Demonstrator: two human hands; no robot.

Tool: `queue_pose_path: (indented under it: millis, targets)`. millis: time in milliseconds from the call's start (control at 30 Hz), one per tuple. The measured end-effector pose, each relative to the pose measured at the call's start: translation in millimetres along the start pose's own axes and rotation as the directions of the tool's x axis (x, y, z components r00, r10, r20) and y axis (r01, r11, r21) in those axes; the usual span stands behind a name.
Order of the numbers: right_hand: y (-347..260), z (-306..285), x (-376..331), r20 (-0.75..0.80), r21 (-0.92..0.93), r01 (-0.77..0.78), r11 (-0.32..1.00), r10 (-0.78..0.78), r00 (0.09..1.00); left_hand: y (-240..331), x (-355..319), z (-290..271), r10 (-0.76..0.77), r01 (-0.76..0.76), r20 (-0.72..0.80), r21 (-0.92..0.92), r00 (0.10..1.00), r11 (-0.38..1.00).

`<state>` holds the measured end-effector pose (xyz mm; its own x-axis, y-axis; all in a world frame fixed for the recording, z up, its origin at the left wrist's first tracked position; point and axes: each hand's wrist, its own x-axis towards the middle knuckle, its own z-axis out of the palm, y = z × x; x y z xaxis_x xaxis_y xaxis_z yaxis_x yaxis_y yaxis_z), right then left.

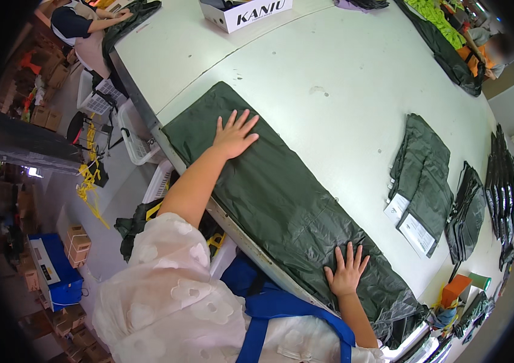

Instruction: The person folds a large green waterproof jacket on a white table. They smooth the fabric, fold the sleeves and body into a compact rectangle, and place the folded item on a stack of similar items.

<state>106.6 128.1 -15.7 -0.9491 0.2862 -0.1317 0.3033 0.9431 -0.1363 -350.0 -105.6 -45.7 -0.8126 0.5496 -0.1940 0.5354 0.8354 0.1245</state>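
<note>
A long strip of folded dark green fabric (pixel 281 187) lies along the near edge of the white table (pixel 305 66). My left hand (pixel 234 134) rests flat on its far left part, fingers spread. Lower right, my right hand (pixel 347 269) presses flat on the same fabric, fingers apart, where the cloth is more wrinkled. Neither hand grips anything. The fabric's right end is bunched and shiny near the table's corner.
To the right lie folded dark green garments (pixel 420 175) with white tags, and stacks of dark packets (pixel 502 193). A white box (pixel 246 15) stands at the far edge. Co-workers handle cloth at far left and far right. White baskets (pixel 137 133) stand left of the table.
</note>
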Motion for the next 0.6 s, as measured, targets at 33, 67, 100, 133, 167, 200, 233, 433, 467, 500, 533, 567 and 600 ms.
queue_pose_path:
  millis: [33, 67, 100, 133, 167, 200, 233, 433, 467, 500, 533, 567, 600]
  targets:
    - [0, -1, -2, -0.005, -0.001, 0.009, 1.0, -0.009, 1.0, -20, 4, 10, 0.023, -0.025, -0.047, -0.037, 0.999, 0.999]
    - [0, -2, -3, -0.007, -0.004, 0.006, 1.0, -0.006, 1.0, -20, -2, -15, -0.158, 0.159, -0.023, 0.084, 0.987, 0.984]
    - [1, -5, -2, -0.008, 0.031, 0.001, 1.0, -0.001, 1.0, -44, -3, -17, -0.315, 0.319, -0.069, 0.062, 0.947, 0.946]
    - [2, -10, -1, -0.002, 0.066, 0.0, 0.998, 0.0, 1.0, -86, -6, -2, -0.39, 0.4, -0.154, 0.04, 0.908, 0.915]
    - [-3, -17, 3, 0.005, 0.1, -0.003, 0.995, 0.002, 1.0, -107, -15, -8, -0.434, 0.457, -0.157, 0.165, 0.887, 0.874]
    - [-9, -28, 10, -0.027, 0.072, -0.022, 0.997, 0.024, 0.999, -127, -20, -12, -0.473, 0.478, -0.128, 0.009, 0.872, 0.879]
    - [-11, -33, 18, 0.012, 0.075, -0.082, 0.994, 0.081, 0.997, -141, -21, -18, -0.472, 0.462, -0.131, -0.1, 0.872, 0.881]
    - [-178, -75, 209, -0.196, 0.207, 0.463, 0.862, -0.427, 0.883, -194, -4, -39, -0.353, 0.373, 0.121, -0.268, 0.928, 0.888]
    - [-208, -70, 238, -0.205, 0.191, 0.523, 0.831, -0.487, 0.849, -199, 6, -36, -0.253, 0.283, 0.141, -0.269, 0.957, 0.921]
    - [-237, -61, 265, -0.216, 0.173, 0.578, 0.798, -0.541, 0.813, -203, 17, -35, -0.146, 0.185, 0.159, -0.272, 0.976, 0.944]
    - [-263, -51, 290, -0.264, 0.164, 0.625, 0.763, -0.576, 0.773, -203, 18, -36, -0.144, 0.183, 0.153, -0.276, 0.978, 0.944]
    - [-282, -37, 310, -0.306, 0.15, 0.665, 0.732, -0.605, 0.735, -197, 19, -40, -0.135, 0.174, 0.151, -0.285, 0.979, 0.942]
    - [-294, -18, 327, -0.245, 0.154, 0.663, 0.733, -0.622, 0.744, -194, 18, -44, -0.126, 0.166, 0.15, -0.295, 0.981, 0.941]
